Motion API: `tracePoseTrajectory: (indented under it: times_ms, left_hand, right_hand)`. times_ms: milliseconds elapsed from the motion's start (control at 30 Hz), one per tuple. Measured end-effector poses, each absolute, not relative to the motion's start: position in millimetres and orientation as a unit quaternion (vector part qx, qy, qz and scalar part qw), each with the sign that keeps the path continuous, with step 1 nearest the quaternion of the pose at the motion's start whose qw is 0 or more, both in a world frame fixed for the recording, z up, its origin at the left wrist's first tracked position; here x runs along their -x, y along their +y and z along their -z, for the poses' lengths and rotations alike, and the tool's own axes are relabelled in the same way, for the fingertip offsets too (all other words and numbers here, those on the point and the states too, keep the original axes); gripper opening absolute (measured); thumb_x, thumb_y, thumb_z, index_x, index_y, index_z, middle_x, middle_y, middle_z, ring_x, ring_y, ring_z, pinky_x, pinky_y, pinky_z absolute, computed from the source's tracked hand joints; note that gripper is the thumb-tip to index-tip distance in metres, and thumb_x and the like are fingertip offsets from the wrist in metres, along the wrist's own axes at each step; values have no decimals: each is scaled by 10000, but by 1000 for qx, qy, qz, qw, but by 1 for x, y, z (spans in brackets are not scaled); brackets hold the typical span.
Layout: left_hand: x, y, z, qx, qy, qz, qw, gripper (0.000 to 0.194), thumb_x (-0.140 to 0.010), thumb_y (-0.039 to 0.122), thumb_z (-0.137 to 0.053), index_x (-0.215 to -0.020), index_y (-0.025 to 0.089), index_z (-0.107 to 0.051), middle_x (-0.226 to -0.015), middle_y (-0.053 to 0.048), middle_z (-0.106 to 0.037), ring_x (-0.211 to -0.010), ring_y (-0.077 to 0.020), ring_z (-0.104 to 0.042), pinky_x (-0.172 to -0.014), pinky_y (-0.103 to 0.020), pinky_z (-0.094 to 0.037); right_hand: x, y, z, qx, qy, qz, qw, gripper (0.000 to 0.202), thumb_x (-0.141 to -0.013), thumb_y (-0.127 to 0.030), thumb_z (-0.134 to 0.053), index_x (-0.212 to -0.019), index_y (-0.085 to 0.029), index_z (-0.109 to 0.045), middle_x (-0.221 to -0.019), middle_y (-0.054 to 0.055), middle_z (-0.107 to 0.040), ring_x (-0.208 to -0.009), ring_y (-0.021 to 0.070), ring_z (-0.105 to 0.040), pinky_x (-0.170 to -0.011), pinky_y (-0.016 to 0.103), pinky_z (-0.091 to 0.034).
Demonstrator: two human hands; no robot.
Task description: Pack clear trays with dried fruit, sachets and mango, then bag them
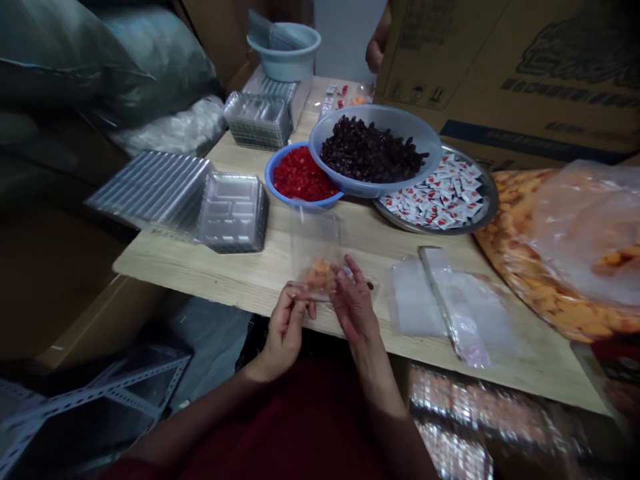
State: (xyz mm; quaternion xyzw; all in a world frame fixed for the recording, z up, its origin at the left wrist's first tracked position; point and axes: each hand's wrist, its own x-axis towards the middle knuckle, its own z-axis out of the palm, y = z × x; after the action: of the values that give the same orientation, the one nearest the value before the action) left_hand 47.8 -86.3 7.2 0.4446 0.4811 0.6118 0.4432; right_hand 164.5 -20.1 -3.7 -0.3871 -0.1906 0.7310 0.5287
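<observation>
A clear plastic bag (315, 240) with orange pieces (320, 272) in its lower part is held over the table's front edge. My left hand (289, 320) pinches the bag's lower left corner between thumb and fingers. At the bag's lower right, my right hand (354, 300) has its fingers bent against the plastic, the index finger raised; its grip is blurred. A small dark spot and some clear plastic show just right of my right hand.
Behind the bag stand a blue bowl of red pieces (304, 175), a bowl of dark pieces (375, 181) and a metal tray of small packets (440, 193). Clear trays (233, 210) lie left, flat bags (417, 297) right, a large orange-filled bag (540, 267) far right. A person's hand (377, 50) touches a carton (480, 73).
</observation>
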Motion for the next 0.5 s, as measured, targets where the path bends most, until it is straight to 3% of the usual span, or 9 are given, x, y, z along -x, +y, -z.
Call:
tracePoseTrajectory:
  times_ms: [100, 233, 333, 433, 500]
  left_hand:
    - [-41, -80, -2, -430, 484, -571, 505, 232, -989, 445, -574, -900, 231, -575, -833, -27, -542, -756, -170, -531, -773, -335, -465]
    - [-12, -58, -16, -276, 461, -581, 611, 420, -932, 631, -567, -915, 212, -591, -905, -49, -618, -760, -164, -584, -718, -314, -505]
    - [4, -52, -32, -287, 450, -588, 608, 348, -911, 546, -654, -906, 202, -604, -850, -25, -609, -703, -132, -566, -652, -262, -474]
    - [7, -57, -47, -363, 468, -590, 549, 231, -905, 338, -716, -808, 194, -564, -729, 16, -559, -617, -97, -515, -601, -229, -421]
    - [1, -61, -56, -421, 475, -564, 529, 241, -918, 316, -702, -780, 194, -547, -707, 19, -552, -601, -98, -518, -588, -234, -418]
  right_hand:
    - [-174, -17, 6, 383, -203, -738, 517, 570, -745, -325, -864, -1267, -309, -636, -998, -32, -730, -740, 101, -645, -763, 266, -570]
    - [-184, -20, 12, 397, -251, -711, 523, 483, -768, -346, -843, -1222, -294, -687, -1047, -7, -740, -835, 124, -670, -773, 265, -559]
    - [-190, -26, 18, 435, -329, -671, 503, 467, -811, -389, -808, -1245, -272, -684, -1055, 30, -749, -868, 166, -679, -772, 312, -567]
    - [-190, -32, 13, 464, -437, -586, 500, 511, -820, -424, -806, -1288, -267, -671, -1320, 76, -687, -1173, 236, -642, -1010, 428, -530]
    - [-184, -35, 0, 437, -492, -569, 493, 591, -851, -475, -775, -1392, -306, -606, -1538, 52, -533, -1411, 253, -492, -1189, 475, -390]
